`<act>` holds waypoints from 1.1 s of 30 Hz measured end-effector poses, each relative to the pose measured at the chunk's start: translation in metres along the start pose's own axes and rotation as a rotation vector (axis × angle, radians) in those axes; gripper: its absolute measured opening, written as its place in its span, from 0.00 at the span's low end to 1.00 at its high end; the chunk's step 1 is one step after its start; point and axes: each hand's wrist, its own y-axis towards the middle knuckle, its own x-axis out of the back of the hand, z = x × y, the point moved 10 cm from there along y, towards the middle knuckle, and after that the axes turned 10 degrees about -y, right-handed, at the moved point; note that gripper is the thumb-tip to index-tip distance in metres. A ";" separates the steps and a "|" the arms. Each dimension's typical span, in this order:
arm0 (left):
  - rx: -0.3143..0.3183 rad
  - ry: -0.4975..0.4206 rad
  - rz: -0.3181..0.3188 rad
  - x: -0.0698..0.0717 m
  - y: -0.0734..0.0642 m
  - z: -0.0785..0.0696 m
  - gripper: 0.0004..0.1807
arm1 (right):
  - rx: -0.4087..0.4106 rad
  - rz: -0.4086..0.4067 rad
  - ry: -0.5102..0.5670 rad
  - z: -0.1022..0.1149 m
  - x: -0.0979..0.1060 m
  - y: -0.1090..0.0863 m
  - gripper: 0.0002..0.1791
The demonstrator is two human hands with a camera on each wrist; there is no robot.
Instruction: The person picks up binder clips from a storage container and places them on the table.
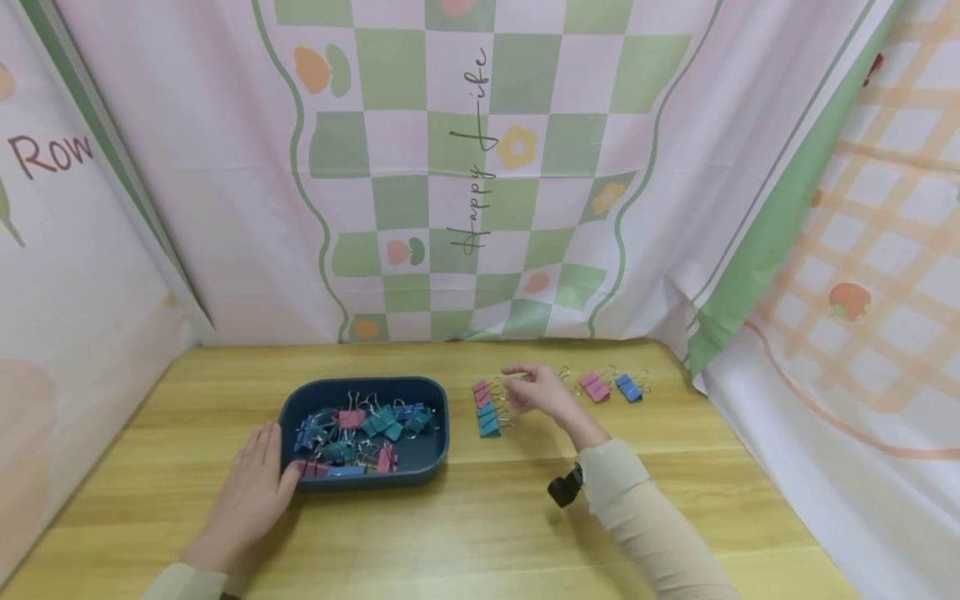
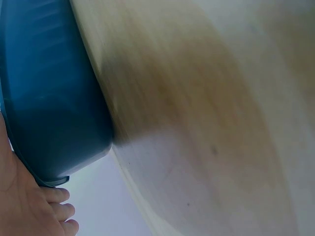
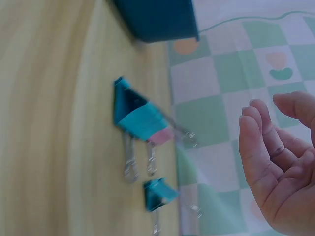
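My left hand (image 1: 253, 483) rests against the left side of a dark blue plastic bin (image 1: 435, 479), fingers straight along its rim. Heaped in the bin are teal, pink and blue binder clips (image 1: 382, 423). My right hand (image 1: 543, 393) hovers above the table, right of a short row of pink (image 1: 482, 392) and teal clips (image 1: 489, 425). In the right wrist view its thumb and fingers stand apart with nothing between them. A separate teal clip (image 3: 157, 194) shows there; in the head view the hand mostly hides it.
Farther right on the wooden table (image 1: 480, 533) lie a pink binder clip (image 1: 595, 387) and a blue one (image 1: 628, 387). A checkered curtain (image 1: 465, 200) hangs behind the table's back edge, with more cloth on both sides.
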 end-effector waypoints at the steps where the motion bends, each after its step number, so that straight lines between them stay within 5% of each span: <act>1: -0.001 0.001 0.000 0.000 0.000 0.000 0.36 | 0.005 0.001 0.000 0.004 0.000 0.000 0.22; 17: -0.013 -0.009 -0.014 -0.001 0.001 0.002 0.36 | 0.130 0.112 0.021 0.083 -0.036 -0.010 0.19; 33: -0.002 -0.018 -0.004 -0.002 0.000 0.002 0.36 | 0.202 0.227 -0.112 0.086 -0.100 -0.001 0.18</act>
